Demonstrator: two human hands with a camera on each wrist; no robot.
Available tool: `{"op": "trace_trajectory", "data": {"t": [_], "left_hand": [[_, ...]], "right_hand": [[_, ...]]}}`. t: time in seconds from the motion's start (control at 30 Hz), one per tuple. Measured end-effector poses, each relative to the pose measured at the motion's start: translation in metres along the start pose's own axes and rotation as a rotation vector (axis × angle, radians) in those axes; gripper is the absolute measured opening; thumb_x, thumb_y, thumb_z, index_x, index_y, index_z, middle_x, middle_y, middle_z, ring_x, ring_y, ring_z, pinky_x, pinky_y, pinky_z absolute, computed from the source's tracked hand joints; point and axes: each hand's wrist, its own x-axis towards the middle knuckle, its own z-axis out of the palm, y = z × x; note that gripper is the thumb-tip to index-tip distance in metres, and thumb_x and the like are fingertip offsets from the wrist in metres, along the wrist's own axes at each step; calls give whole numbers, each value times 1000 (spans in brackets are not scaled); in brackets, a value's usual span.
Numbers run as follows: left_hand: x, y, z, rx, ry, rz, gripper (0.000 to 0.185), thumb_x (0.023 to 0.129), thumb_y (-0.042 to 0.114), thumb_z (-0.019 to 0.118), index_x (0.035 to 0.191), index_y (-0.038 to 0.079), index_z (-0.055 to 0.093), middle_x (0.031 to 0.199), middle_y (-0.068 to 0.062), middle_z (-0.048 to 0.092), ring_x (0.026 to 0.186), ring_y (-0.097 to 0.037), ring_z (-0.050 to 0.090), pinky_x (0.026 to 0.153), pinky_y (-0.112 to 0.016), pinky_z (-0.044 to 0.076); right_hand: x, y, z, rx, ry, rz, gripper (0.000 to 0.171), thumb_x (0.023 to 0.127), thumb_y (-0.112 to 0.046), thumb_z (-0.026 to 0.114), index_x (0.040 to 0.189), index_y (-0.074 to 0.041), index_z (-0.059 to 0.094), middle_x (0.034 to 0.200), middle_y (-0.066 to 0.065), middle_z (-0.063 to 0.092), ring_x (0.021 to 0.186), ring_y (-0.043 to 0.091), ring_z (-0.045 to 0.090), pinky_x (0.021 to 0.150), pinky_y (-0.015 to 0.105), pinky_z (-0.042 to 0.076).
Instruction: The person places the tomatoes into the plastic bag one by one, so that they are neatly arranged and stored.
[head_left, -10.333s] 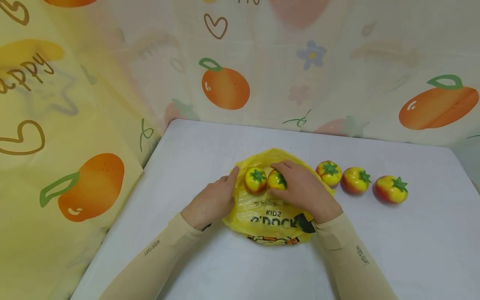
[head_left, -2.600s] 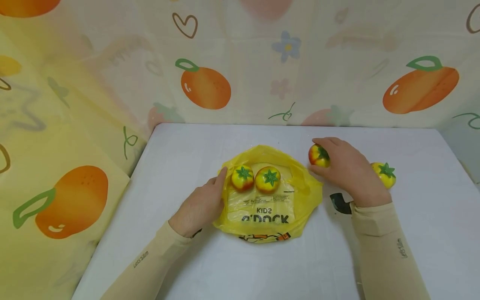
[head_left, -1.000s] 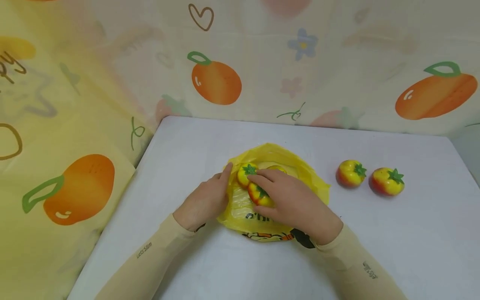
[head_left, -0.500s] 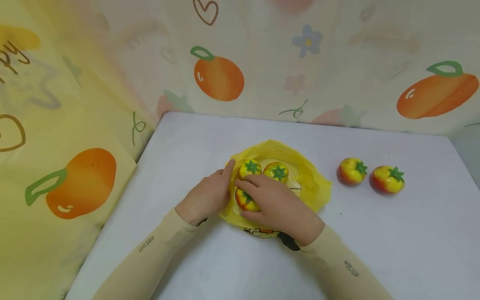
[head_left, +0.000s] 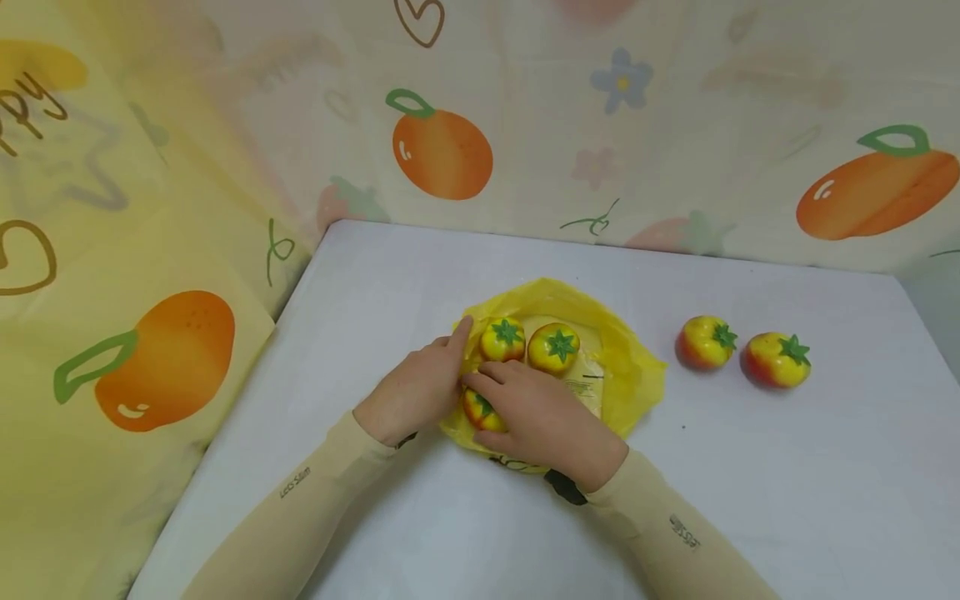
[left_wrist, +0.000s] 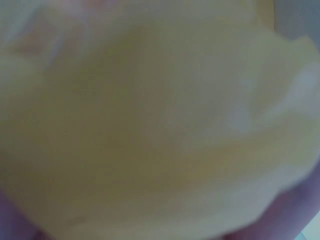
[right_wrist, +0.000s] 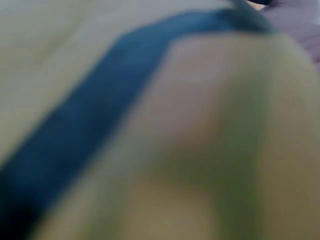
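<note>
Currently gripping a yellow-and-red fruit (head_left: 480,410) with the fingers (head_left: 495,390) of the right hand (head_left: 551,421), below centre in the head view. Positioned between curled fingers above and thumb below, in the lower-left part of the yellow bag (head_left: 641,379). Neighboured above, inside the bag, by two similar fruits (head_left: 553,348). Touching the bag's left rim with the left hand (head_left: 420,387); cannot tell whether clamped. Matched by two more fruits (head_left: 706,342) on the desk (head_left: 825,483), right of frame.

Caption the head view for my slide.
Left hand holds a yellow bag; right hand grips a fruit inside it.
</note>
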Motion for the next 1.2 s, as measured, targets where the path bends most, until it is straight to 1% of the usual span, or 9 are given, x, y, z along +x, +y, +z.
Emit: {"op": "trace_trajectory", "data": {"t": [0.13, 0.23, 0.4, 0.67, 0.83, 0.93, 1.1, 1.2], "left_hand": [[0, 1, 0, 5, -4, -1, 75, 107, 12, 62, 170, -1, 22, 139, -27, 66, 89, -32, 73, 81, -44, 63], [1, 1, 1, 11, 1, -2, 74, 107, 11, 61, 170, -1, 22, 138, -28, 67, 87, -32, 72, 80, -44, 63], [0, 1, 1, 11, 1, -10, 75, 107, 10, 62, 170, 0, 23, 140, -28, 66, 88, -33, 73, 80, -43, 64], [0, 3, 0, -9, -10, -23, 75, 108, 13, 61, 171, 0, 22, 145, -28, 63, 94, -36, 75, 83, -45, 64], [0, 3, 1, -5, -14, -26, 75, 108, 13, 61, 171, 1, 22, 146, -28, 63, 94, -36, 76, 84, -45, 64], [0, 3, 1, -4, -16, -26, 75, 108, 13, 61, 171, 1, 21, 146, -27, 63, 91, -33, 75, 82, -43, 64], [-1, 3, 0, -1, -14, -15, 75, 109, 12, 60, 171, 1, 21, 145, -26, 64, 79, -27, 70, 77, -40, 63], [-1, 4, 0, 5, -11, -12, 74, 109, 12, 59, 171, 1, 21, 144, -25, 64, 77, -26, 69, 76, -40, 63]], "right_hand": [[0, 2, 3, -6, -3, 0, 62, 97, -43, 81, 150, -15, 62, 144, 2, 66, 129, 21, 63, 115, 38, 53], [0, 2, 4, -10, 16, -15, 61, 97, -42, 80, 149, -15, 62, 141, 0, 66, 126, 20, 63, 114, 37, 53], [0, 2, 5, -5, 30, -28, 59, 98, -41, 80, 147, -14, 63, 139, 0, 67, 123, 20, 63, 112, 37, 54], [0, 1, 5, 2, 8, -13, 60, 98, -41, 80, 149, -14, 62, 141, 1, 67, 125, 21, 63, 114, 37, 53], [1, 2, 6, 5, 4, -9, 61, 99, -42, 79, 150, -15, 61, 142, 1, 67, 125, 21, 63, 114, 37, 53], [1, 3, 7, 1, 7, -10, 60, 99, -41, 78, 150, -15, 61, 141, 1, 67, 123, 21, 64, 113, 37, 54], [1, 4, 7, 8, 10, -8, 59, 99, -40, 78, 151, -16, 61, 141, 1, 66, 123, 21, 63, 113, 38, 54], [1, 4, 8, 9, 9, -6, 59, 99, -40, 78, 150, -16, 61, 141, 1, 66, 123, 21, 63, 113, 38, 54]]}}
